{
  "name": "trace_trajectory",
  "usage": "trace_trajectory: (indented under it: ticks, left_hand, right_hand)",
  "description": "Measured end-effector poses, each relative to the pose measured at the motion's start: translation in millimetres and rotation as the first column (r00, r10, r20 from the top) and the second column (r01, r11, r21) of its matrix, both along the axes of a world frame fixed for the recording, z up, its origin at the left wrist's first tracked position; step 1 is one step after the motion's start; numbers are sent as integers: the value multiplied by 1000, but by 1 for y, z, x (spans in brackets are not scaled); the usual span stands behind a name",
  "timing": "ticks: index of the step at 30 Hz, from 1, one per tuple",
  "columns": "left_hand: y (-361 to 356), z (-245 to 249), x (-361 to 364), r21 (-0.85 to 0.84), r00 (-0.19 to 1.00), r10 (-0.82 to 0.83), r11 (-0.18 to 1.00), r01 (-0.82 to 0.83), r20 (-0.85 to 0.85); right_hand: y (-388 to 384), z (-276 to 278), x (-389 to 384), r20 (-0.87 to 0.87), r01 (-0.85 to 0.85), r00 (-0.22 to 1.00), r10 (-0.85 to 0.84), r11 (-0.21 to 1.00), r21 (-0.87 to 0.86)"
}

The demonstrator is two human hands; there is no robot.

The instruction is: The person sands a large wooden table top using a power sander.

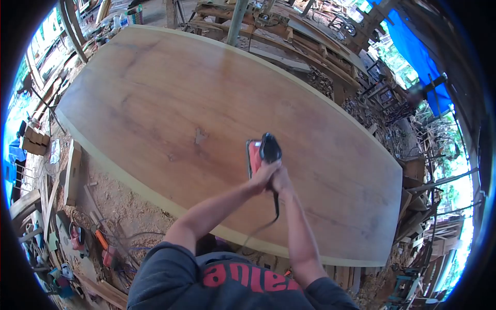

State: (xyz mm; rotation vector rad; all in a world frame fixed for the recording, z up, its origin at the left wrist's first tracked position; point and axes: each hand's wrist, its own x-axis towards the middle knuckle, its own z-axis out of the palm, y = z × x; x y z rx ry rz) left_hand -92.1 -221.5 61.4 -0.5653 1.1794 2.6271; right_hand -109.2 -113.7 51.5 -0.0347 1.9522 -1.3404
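A red and black power sander (269, 149) rests on a large wooden tabletop (217, 98), a little right of its middle. My left hand (264, 175) is wrapped round the tool's rear part. Close beside it, touching, my right hand (281, 182) is closed on the same tool. The undersides of both hands are hidden. From the sander a dark cord (268, 223) runs back across the wood towards my body. The wood is brown with darker patches and a pale edge; a small irregular mark (200, 136) lies left of the sander.
Stacked timber (310, 44) and a wooden post (237, 23) stand beyond the tabletop. Shavings cover the ground (121, 206) at the left, where an orange-handled tool (102, 238) and a red power tool (76, 236) lie. A blue tarp (418, 51) hangs at the upper right.
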Motion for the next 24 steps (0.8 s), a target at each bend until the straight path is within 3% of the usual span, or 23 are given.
trace_trajectory:
  ticks: [2, 3, 4, 5, 6, 7, 8, 9, 12, 13, 17, 21, 22, 23, 24]
  left_hand:
    - [18, -2, 62, -65, 986, -149, 986, 154, 78]
    - [28, 5, 93, -74, 984, -146, 985, 154, 106]
    - [45, 10, 122, -101, 996, -18, 995, 27, 85]
    - [57, 2, 146, -149, 998, 1, 989, 7, 57]
    - [62, -6, 164, -195, 999, 20, 981, -14, 30]
    - [60, -11, 173, -125, 999, -18, 992, 22, 35]
    - [54, -12, 175, -52, 997, -59, 997, 61, 39]
    - [35, 18, 167, -2, 954, -225, 973, 230, 197]
    - [10, 25, 134, -107, 964, -192, 971, 213, 183]
    - [0, 18, 116, -113, 988, -137, 983, 145, 75]
    - [-69, 2, 22, -81, 999, -12, 997, 14, 33]
    - [-150, -60, -108, -85, 968, 226, 968, -236, -108]
    - [-181, -34, -129, -47, 943, 288, 953, -299, -168]
    - [-218, -16, -147, 17, 987, 154, 988, -153, -36]
    - [-234, -18, -177, 94, 927, 342, 939, -330, -156]
  right_hand:
    - [37, -18, 62, 44, -27, 999, 28, 1000, -10]
    - [37, -17, 61, 64, -44, 997, 45, 999, -19]
    - [48, -23, 95, -7, 75, 997, -78, 977, -201]
    - [53, -17, 125, -55, 171, 977, -207, 907, -385]
    - [47, 13, 142, -128, 113, 981, -146, 966, -233]
    - [41, 37, 154, -189, 64, 979, -77, 995, -70]
    - [39, 35, 155, -197, 105, 974, -109, 994, -27]
    - [33, 35, 149, -183, 101, 977, -106, 994, -37]
    - [10, 41, 116, -115, 95, 989, -98, 995, -32]
    - [-5, 44, 97, -62, 99, 993, -101, 995, -30]
    - [-88, 53, 0, -138, 21, 990, -27, 999, -46]
    - [-190, 35, -110, -258, -16, 966, -14, 993, -113]
    - [-224, 58, -131, -221, 9, 975, -18, 999, -41]
    - [-250, 53, -159, -261, 11, 965, -19, 999, -30]
    - [-277, 44, -182, -359, 4, 932, -50, 992, -126]
